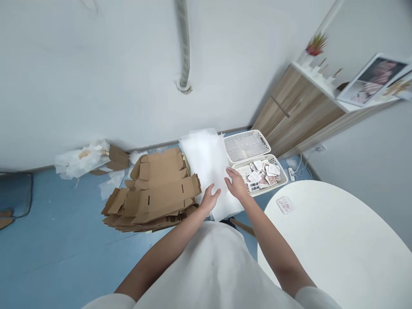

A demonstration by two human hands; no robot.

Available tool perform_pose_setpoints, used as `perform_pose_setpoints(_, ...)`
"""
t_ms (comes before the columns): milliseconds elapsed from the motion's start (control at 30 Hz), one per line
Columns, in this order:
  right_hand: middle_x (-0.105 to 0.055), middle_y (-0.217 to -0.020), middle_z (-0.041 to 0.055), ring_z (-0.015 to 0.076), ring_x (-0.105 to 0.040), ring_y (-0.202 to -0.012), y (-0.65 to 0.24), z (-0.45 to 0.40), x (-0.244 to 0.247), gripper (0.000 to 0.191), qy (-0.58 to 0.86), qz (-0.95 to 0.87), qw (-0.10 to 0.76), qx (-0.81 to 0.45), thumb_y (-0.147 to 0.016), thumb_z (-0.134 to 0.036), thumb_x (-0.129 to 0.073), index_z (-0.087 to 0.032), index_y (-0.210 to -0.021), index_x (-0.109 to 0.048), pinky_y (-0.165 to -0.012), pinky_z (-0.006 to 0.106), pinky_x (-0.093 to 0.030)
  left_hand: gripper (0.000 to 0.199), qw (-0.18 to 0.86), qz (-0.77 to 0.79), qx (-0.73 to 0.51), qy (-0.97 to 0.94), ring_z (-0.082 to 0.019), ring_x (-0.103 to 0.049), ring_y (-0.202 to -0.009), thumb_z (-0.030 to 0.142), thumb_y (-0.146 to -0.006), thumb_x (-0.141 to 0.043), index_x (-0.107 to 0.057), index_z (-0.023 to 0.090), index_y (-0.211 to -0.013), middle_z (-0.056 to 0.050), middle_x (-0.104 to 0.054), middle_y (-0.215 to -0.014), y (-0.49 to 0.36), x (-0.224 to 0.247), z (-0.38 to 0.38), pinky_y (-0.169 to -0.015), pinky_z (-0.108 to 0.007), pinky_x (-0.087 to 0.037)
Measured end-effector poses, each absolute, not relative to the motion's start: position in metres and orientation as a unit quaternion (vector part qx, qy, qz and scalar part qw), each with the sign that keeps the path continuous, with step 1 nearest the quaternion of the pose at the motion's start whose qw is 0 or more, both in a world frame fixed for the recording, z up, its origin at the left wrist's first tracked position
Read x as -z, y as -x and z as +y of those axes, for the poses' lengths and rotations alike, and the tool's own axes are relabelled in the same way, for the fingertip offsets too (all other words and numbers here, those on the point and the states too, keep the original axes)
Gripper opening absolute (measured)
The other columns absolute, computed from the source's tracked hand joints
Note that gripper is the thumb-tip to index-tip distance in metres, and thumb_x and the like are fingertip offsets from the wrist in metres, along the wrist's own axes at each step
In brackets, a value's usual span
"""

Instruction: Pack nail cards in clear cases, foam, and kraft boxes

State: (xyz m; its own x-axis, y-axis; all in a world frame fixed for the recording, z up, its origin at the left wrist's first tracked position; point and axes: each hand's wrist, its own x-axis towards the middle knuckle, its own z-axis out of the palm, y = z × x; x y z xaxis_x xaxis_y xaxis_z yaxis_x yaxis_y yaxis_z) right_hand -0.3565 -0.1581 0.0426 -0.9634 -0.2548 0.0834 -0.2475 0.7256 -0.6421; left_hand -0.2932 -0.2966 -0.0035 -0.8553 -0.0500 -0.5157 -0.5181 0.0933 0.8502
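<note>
White foam sheets [206, 150] lie in a stack in front of me, against the wall side. Over their near left part is my left hand [210, 200], fingers apart and nothing in it. My right hand [236, 183] is above the right edge of the sheets, close to the filled basket, its fingers spread and holding nothing. Whether either hand touches the top sheet I cannot tell. Left of the sheets lies a pile of flattened cardboard boxes [164, 195]. To the right, a white basket [283, 177] holds several small cards and packets [264, 174].
Behind the filled basket sits another white basket [265, 146]. A round white table [337, 231] at right bears a small clear case [285, 205]. A wooden cabinet [299, 107] stands at back right, near a power strip [291, 174]. Crumpled wrapping [83, 161] lies far left.
</note>
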Motion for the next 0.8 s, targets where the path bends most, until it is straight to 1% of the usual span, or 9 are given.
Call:
perform_pose_setpoints(200, -0.051, -0.122, 0.0079, 0.0225, -0.044, -0.115, 0.299, -0.142, -0.074, 0.037, 0.018, 0.914, -0.075, 0.398, -0.081, -0.031, -0.043, -0.020, -0.114, -0.054, -0.096, 0.042, -0.037, 0.066, 0.188, 0.734, -0.642, 0.115, -0.023, -0.017, -0.131, 0.054, -0.071, -0.053, -0.035, 0.022, -0.126, -0.010, -0.021, -0.142, 0.276, 0.003, -0.303, -0.104, -0.034, -0.018)
perform_pose_setpoints(267, -0.050, -0.123, 0.0085, 0.0233, -0.044, -0.115, 0.273, -0.134, -0.080, 0.038, -0.033, 0.903, -0.099, 0.416, -0.080, -0.034, -0.044, -0.020, -0.114, -0.054, -0.091, 0.041, -0.042, 0.069, 0.202, 0.741, -0.630, 0.118, -0.023, -0.011, -0.132, 0.055, -0.070, -0.052, -0.032, 0.022, -0.127, -0.010, -0.015, -0.144, 0.267, 0.006, -0.300, -0.104, -0.034, -0.017)
perform_pose_setpoints(333, -0.048, -0.125, 0.0090, 0.0243, -0.044, -0.115, 0.247, -0.128, -0.085, 0.039, -0.086, 0.888, -0.116, 0.438, -0.079, -0.037, -0.045, -0.021, -0.113, -0.055, -0.085, 0.040, -0.047, 0.073, 0.227, 0.739, -0.622, 0.128, -0.023, -0.010, -0.132, 0.057, -0.070, -0.051, -0.027, 0.023, -0.129, -0.010, -0.013, -0.144, 0.258, 0.009, -0.296, -0.104, -0.035, -0.018)
perform_pose_setpoints(433, -0.048, -0.124, 0.0094, 0.0242, -0.047, -0.111, 0.213, -0.122, -0.092, 0.040, -0.159, 0.850, -0.144, 0.481, -0.078, -0.039, -0.048, -0.021, -0.112, -0.055, -0.082, 0.038, -0.048, 0.076, 0.275, 0.717, -0.625, 0.136, -0.024, -0.022, -0.129, 0.056, -0.071, -0.050, -0.020, 0.022, -0.132, -0.013, -0.018, -0.142, 0.246, 0.012, -0.289, -0.098, -0.037, -0.029)
perform_pose_setpoints(500, -0.049, -0.123, 0.0092, 0.0219, -0.055, -0.100, 0.192, -0.118, -0.095, 0.040, -0.206, 0.818, -0.164, 0.512, -0.077, -0.038, -0.048, -0.020, -0.113, -0.054, -0.083, 0.039, -0.047, 0.074, 0.322, 0.693, -0.633, 0.124, -0.024, -0.035, -0.123, 0.052, -0.073, -0.050, -0.018, 0.023, -0.133, -0.014, -0.029, -0.138, 0.240, 0.013, -0.283, -0.089, -0.034, -0.039)
perform_pose_setpoints(567, -0.049, -0.123, 0.0091, 0.0191, -0.060, -0.089, 0.172, -0.112, -0.095, 0.040, -0.250, 0.787, -0.188, 0.532, -0.077, -0.038, -0.047, -0.020, -0.113, -0.053, -0.084, 0.040, -0.046, 0.069, 0.363, 0.668, -0.642, 0.100, -0.021, -0.047, -0.113, 0.044, -0.075, -0.049, -0.018, 0.024, -0.133, -0.013, -0.042, -0.128, 0.234, 0.012, -0.273, -0.080, -0.030, -0.044)
perform_pose_setpoints(667, -0.050, -0.122, 0.0095, 0.0188, -0.060, -0.087, 0.139, -0.101, -0.091, 0.041, -0.317, 0.751, -0.221, 0.535, -0.076, -0.037, -0.048, -0.020, -0.113, -0.053, -0.084, 0.039, -0.046, 0.065, 0.384, 0.639, -0.665, 0.060, -0.016, -0.058, -0.093, 0.032, -0.075, -0.051, -0.021, 0.021, -0.132, -0.011, -0.055, -0.111, 0.224, 0.008, -0.254, -0.071, -0.026, -0.047)
perform_pose_setpoints(733, -0.054, -0.118, 0.0105, 0.0195, -0.060, -0.088, 0.115, -0.092, -0.085, 0.043, -0.365, 0.727, -0.233, 0.533, -0.076, -0.037, -0.048, -0.019, -0.114, -0.052, -0.080, 0.038, -0.048, 0.065, 0.382, 0.634, -0.672, 0.029, -0.014, -0.060, -0.078, 0.027, -0.073, -0.054, -0.026, 0.018, -0.131, -0.010, -0.059, -0.100, 0.218, 0.006, -0.238, -0.067, -0.026, -0.047)
perform_pose_setpoints(800, -0.058, -0.110, 0.0114, 0.0199, -0.061, -0.083, 0.089, -0.083, -0.077, 0.047, -0.409, 0.702, -0.235, 0.533, -0.076, -0.039, -0.047, -0.018, -0.118, -0.049, -0.071, 0.036, -0.050, 0.064, 0.375, 0.651, -0.660, -0.014, -0.012, -0.059, -0.068, 0.024, -0.070, -0.058, -0.031, 0.016, -0.127, -0.007, -0.061, -0.088, 0.210, 0.006, -0.221, -0.064, -0.026, -0.046)
